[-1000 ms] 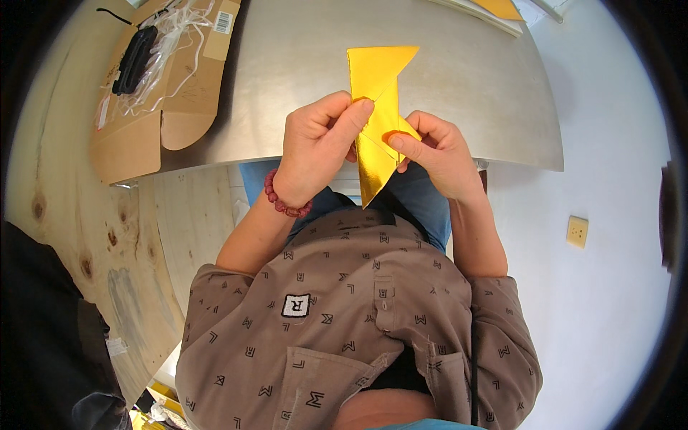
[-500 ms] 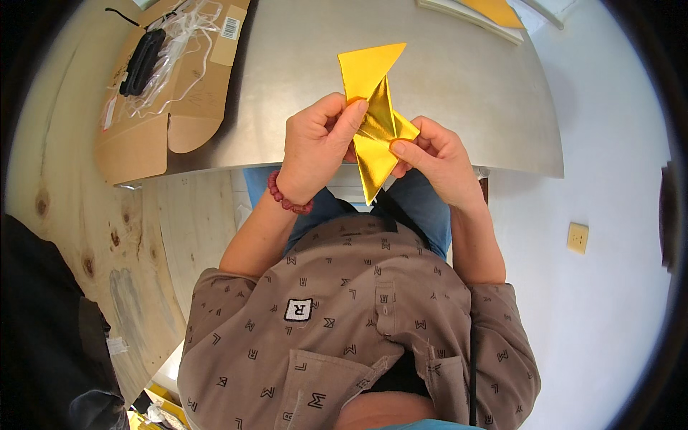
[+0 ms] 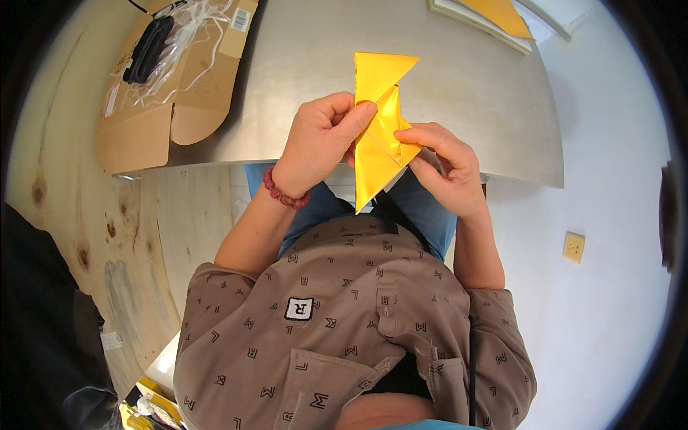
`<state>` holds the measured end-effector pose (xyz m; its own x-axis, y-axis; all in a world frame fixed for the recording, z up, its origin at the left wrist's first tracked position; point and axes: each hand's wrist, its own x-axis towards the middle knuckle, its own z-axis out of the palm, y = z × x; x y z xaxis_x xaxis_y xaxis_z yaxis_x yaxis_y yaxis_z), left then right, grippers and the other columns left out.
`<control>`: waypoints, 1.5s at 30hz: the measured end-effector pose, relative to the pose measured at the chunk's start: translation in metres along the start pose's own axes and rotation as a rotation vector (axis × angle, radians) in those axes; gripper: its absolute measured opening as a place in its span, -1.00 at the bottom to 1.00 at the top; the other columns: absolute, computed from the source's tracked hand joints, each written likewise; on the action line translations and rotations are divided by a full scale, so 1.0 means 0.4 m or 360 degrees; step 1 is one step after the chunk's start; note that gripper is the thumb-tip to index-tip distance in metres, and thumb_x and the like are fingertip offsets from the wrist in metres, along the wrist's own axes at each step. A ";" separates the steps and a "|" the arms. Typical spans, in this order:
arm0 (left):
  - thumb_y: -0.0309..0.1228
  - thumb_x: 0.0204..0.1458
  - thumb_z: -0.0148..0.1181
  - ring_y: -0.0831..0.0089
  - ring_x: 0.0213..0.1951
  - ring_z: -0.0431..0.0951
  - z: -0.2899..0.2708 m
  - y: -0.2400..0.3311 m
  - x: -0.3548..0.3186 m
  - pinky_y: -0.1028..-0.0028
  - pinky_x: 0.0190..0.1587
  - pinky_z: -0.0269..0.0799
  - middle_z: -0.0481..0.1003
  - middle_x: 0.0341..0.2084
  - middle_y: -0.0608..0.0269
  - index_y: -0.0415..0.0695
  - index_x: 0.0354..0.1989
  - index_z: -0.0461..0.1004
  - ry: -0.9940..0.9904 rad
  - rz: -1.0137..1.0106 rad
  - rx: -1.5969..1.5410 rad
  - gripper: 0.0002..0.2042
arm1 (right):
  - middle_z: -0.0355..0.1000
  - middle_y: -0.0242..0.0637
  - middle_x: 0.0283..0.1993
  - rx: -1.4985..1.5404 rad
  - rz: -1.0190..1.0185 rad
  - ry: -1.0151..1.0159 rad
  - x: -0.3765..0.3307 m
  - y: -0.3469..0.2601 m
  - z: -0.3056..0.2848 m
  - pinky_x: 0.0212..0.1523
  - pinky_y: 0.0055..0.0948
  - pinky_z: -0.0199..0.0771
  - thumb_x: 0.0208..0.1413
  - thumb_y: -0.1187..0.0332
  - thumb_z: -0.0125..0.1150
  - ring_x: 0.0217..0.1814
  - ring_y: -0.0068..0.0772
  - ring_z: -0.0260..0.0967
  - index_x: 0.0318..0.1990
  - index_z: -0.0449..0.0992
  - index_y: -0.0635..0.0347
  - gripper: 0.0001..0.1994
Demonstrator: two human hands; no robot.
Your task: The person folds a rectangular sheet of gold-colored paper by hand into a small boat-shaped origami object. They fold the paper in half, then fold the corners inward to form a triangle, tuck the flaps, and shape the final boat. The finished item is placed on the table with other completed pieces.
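Note:
A shiny gold sheet of folded paper (image 3: 380,154) is held up over the near edge of the table, with one point toward the far side and another toward my lap. My left hand (image 3: 327,136) pinches its left edge, thumb on top and the other fingers hidden behind. On the right side, my right hand (image 3: 448,161) holds a small pointed flap, index finger on the upper face and thumb at the lower edge. A dark red bead bracelet (image 3: 285,192) circles my left wrist.
The grey metal table (image 3: 301,72) has a rounded right end. At its left lies an open cardboard box (image 3: 204,93) with a black case (image 3: 149,49) and white plastic strips. White sheets (image 3: 484,27) with gold paper (image 3: 502,14) lie far right. A wall socket (image 3: 573,247) is at right.
The folded paper has turned slightly, and its right flap lies flatter. My right hand has shifted from thumb on top to index finger on top. The view has moved a little.

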<state>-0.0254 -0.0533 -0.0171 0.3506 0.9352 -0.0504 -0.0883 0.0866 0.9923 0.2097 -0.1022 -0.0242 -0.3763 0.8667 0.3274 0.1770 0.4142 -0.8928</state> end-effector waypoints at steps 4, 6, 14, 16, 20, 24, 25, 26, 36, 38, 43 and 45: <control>-0.30 0.39 0.19 0.71 -0.58 0.49 -0.001 0.000 0.002 0.64 -0.55 0.42 0.57 -0.52 0.38 -0.25 -0.32 0.58 0.0004 -0.0030 -0.0057 -0.72 | 0.57 -0.24 0.02 0.0082 0.0065 0.0144 0.002 0.007 0.017 0.07 -0.46 0.48 0.12 0.70 0.18 0.04 -0.42 0.50 0.13 0.64 0.21 -0.58; -0.31 0.39 0.18 0.71 -0.59 0.49 0.001 -0.003 0.002 0.64 -0.55 0.42 0.57 -0.53 0.38 -0.25 -0.33 0.57 -0.0012 -0.0026 -0.0064 -0.72 | 0.60 -0.25 -0.03 0.0124 0.0104 0.0195 0.002 0.014 0.026 -0.02 -0.47 0.50 0.09 0.67 0.23 -0.04 -0.42 0.52 0.09 0.68 0.18 -0.59; -0.36 0.41 0.14 0.67 -0.52 0.58 -0.001 -0.002 -0.004 0.63 -0.51 0.46 0.60 -0.44 0.32 -0.25 -0.11 0.54 0.0013 -0.0099 -0.0138 -0.81 | 0.58 -0.24 -0.04 0.0105 -0.0090 0.0171 0.016 0.053 0.021 0.03 -0.47 0.49 0.14 0.68 0.23 -0.02 -0.43 0.50 0.06 0.70 0.24 -0.66; -0.38 0.40 0.14 0.64 -0.46 0.64 -0.002 -0.003 -0.025 0.64 -0.48 0.48 0.62 -0.35 0.29 -0.23 0.02 0.48 0.0098 -0.0011 -0.0229 -0.82 | 0.57 -0.24 -0.04 0.0215 -0.0019 0.0245 0.011 0.050 0.017 0.07 -0.46 0.48 0.16 0.68 0.23 0.01 -0.41 0.51 0.05 0.69 0.28 -0.67; -0.45 0.39 0.12 0.59 -0.34 0.72 -0.006 -0.020 -0.054 0.66 -0.43 0.50 0.63 -0.22 0.25 -0.18 0.17 0.40 -0.0096 0.0328 -0.0046 -0.75 | 0.56 -0.22 -0.01 0.0425 0.0108 0.0330 0.010 0.048 0.011 0.11 -0.47 0.46 0.20 0.70 0.21 0.04 -0.41 0.51 0.05 0.68 0.32 -0.70; -0.62 0.20 0.31 0.61 -0.32 0.71 -0.002 -0.046 -0.038 0.64 -0.32 0.56 0.62 -0.22 0.30 -0.21 0.03 0.50 -0.0161 0.0601 0.0205 -0.75 | 0.56 -0.21 0.06 0.0291 -0.0007 0.0283 0.015 0.057 0.011 -0.12 -0.63 0.47 0.30 0.66 0.08 -0.01 -0.52 0.51 0.09 0.64 0.33 -0.70; -0.65 0.12 0.39 0.60 -0.32 0.71 0.003 -0.051 -0.034 0.64 -0.29 0.58 0.61 -0.23 0.29 -0.22 -0.07 0.56 -0.0062 0.0617 0.0215 -0.78 | 0.56 -0.23 0.05 0.0268 -0.0024 0.0286 0.015 0.059 0.011 -0.16 -0.64 0.46 0.30 0.65 0.09 -0.04 -0.54 0.50 0.09 0.65 0.33 -0.71; -0.65 0.13 0.39 0.59 -0.32 0.71 0.008 -0.056 -0.030 0.64 -0.30 0.59 0.61 -0.23 0.28 -0.22 -0.09 0.57 -0.0044 0.0646 0.0216 -0.79 | 0.56 -0.24 0.04 0.0262 -0.0018 0.0290 0.013 0.060 0.010 -0.19 -0.65 0.44 0.31 0.65 0.09 -0.06 -0.56 0.49 0.09 0.65 0.32 -0.71; -0.58 0.20 0.38 0.59 -0.36 0.66 0.041 -0.074 -0.035 0.63 -0.33 0.56 0.59 -0.31 0.31 -0.24 -0.24 0.54 0.0055 0.0535 -0.0012 -0.90 | 0.55 -0.36 -0.06 0.0530 0.0167 0.0312 0.007 0.058 0.013 0.02 -0.55 0.41 0.33 0.54 0.30 -0.02 -0.60 0.42 -0.02 0.61 0.33 -0.87; -0.55 0.23 0.37 0.64 -0.39 0.62 0.045 -0.078 -0.033 0.64 -0.34 0.52 0.58 -0.35 0.34 -0.22 -0.28 0.51 0.0064 0.0508 -0.0051 -0.88 | 0.54 -0.36 -0.07 0.0575 0.0198 0.0299 0.007 0.059 0.013 0.01 -0.55 0.41 0.32 0.52 0.31 -0.03 -0.60 0.41 -0.04 0.60 0.33 -0.88; -0.51 0.27 0.35 0.73 -0.42 0.49 0.043 -0.074 -0.027 0.65 -0.34 0.43 0.55 -0.42 0.39 -0.19 -0.31 0.50 0.0060 0.0362 0.0010 -0.86 | 0.53 -0.37 -0.08 0.0473 0.0186 0.0315 0.008 0.063 0.010 0.01 -0.54 0.40 0.32 0.51 0.32 -0.05 -0.59 0.40 -0.06 0.59 0.33 -0.88; -0.51 0.26 0.35 0.73 -0.42 0.49 0.042 -0.069 -0.028 0.65 -0.33 0.43 0.56 -0.42 0.39 -0.20 -0.32 0.50 0.0072 0.0322 -0.0059 -0.86 | 0.53 -0.38 -0.08 0.0458 0.0169 0.0307 0.010 0.064 0.010 0.01 -0.53 0.40 0.32 0.51 0.32 -0.05 -0.59 0.40 -0.06 0.59 0.32 -0.88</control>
<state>-0.0111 -0.0719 -0.0419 0.2803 0.9492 0.1434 -0.1873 -0.0924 0.9779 0.2091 -0.0893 -0.0469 -0.1863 0.9485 0.2563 -0.0678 0.2478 -0.9664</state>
